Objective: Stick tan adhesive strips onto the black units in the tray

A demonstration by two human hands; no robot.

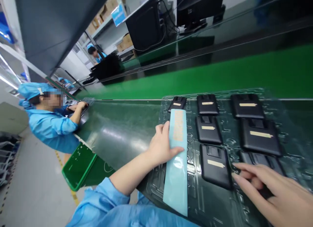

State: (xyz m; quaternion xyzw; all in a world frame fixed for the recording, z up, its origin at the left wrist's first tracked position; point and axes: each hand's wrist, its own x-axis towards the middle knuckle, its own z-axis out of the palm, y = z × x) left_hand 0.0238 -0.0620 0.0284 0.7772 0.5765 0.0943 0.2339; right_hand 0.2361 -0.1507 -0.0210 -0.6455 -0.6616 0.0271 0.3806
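Note:
A clear plastic tray (220, 207) lies on the dark bench and holds several black flat parts (208, 129), each with a tan label. My left hand (161, 145) grips a long pale blue strip (176, 175) that lies along the tray's left side, thumb on top. My right hand (274, 191) rests at the tray's near right, fingers stretched out, fingertips touching the corner of a black part (215, 166) and covering another.
A green conveyor belt (220, 74) runs behind the tray. A co-worker in a blue coat and cap (49, 122) works at the bench to the left. A green bin (78, 166) hangs below the bench edge. Dark monitors (146, 25) stand beyond the belt.

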